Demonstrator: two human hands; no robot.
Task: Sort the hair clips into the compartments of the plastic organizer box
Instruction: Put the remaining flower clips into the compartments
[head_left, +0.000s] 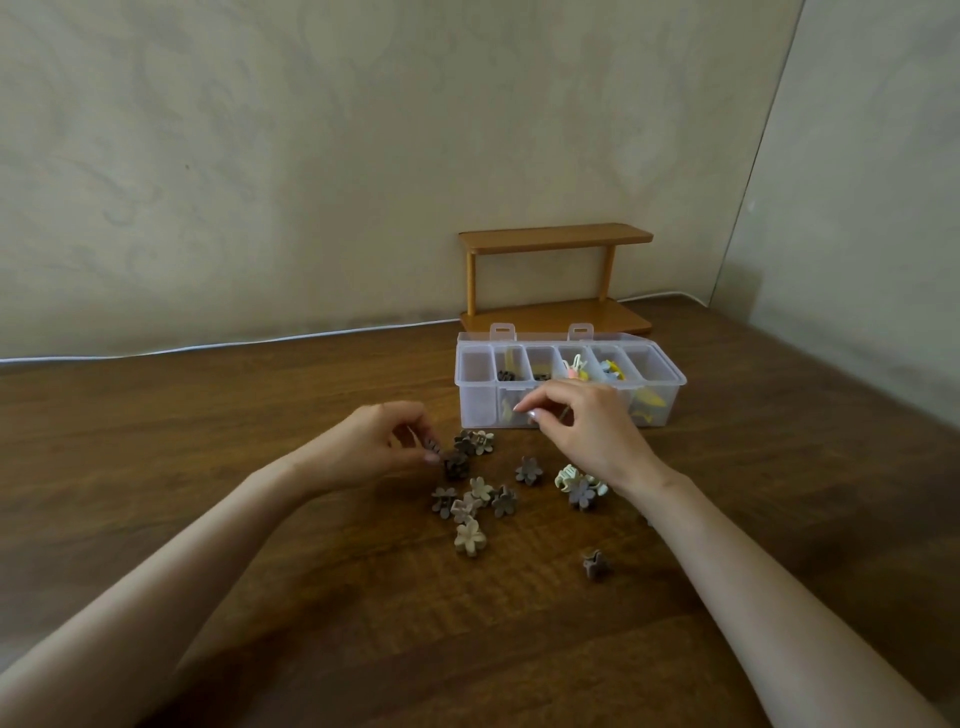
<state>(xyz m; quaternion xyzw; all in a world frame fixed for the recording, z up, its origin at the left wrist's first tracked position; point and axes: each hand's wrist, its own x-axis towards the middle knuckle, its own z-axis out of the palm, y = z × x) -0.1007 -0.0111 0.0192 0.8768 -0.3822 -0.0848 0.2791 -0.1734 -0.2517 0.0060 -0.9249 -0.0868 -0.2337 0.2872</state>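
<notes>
A clear plastic organizer box with several compartments stands open on the wooden table; some compartments hold dark, pastel and yellow clips. In front of it lie several small flower-shaped hair clips in brown, taupe and cream, plus a pale green claw clip and a lone brown clip. My left hand pinches a dark brown flower clip at the left edge of the pile. My right hand hovers in front of the box wall, fingers curled with thumb and forefinger together; nothing shows between them.
A small two-tier wooden shelf stands behind the box against the wall. A white cable runs along the table's back edge. Walls close the table at the back and right.
</notes>
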